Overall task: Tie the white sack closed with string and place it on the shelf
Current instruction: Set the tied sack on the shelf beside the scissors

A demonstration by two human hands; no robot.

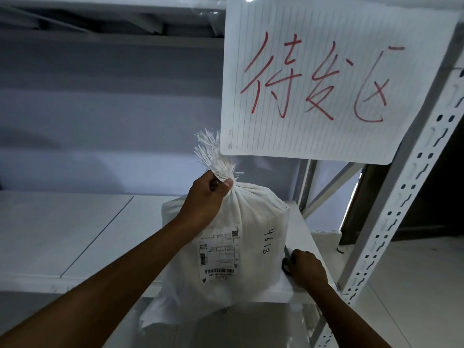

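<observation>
The white sack [253,227] stands upright at the front edge of the white shelf [75,237], its bottom hanging a little over the edge. It bears a shipping label and a handwritten number. My left hand [208,197] grips the gathered neck, and the frayed white top [213,154] fans out above my fist. The string is not visible. My right hand [306,267] rests on the shelf right of the sack and holds black-handled scissors [287,263], mostly hidden by the sack and my fingers.
A lined paper sign [326,79] with red writing hangs from the shelf above, just over the sack's top. A perforated white metal upright [401,197] stands to the right. The shelf board runs leftwards.
</observation>
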